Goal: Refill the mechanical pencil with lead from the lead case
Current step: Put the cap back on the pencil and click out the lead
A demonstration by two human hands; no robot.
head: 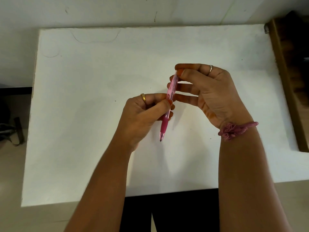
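A pink mechanical pencil (169, 101) is held above the white table (83, 114), tip pointing down towards me and cap end pointing away. My left hand (143, 114) grips its barrel around the middle, just above the darker pink rubber grip. My right hand (207, 91) pinches the pencil's top end between thumb and forefinger, the other fingers spread behind the barrel. No lead case is in view.
The white table has a few faint pencil curves near its far left corner. A brown wooden frame (287, 77) runs along the table's right side. A white wall (117, 10) stands behind the table, and dark floor shows at the left.
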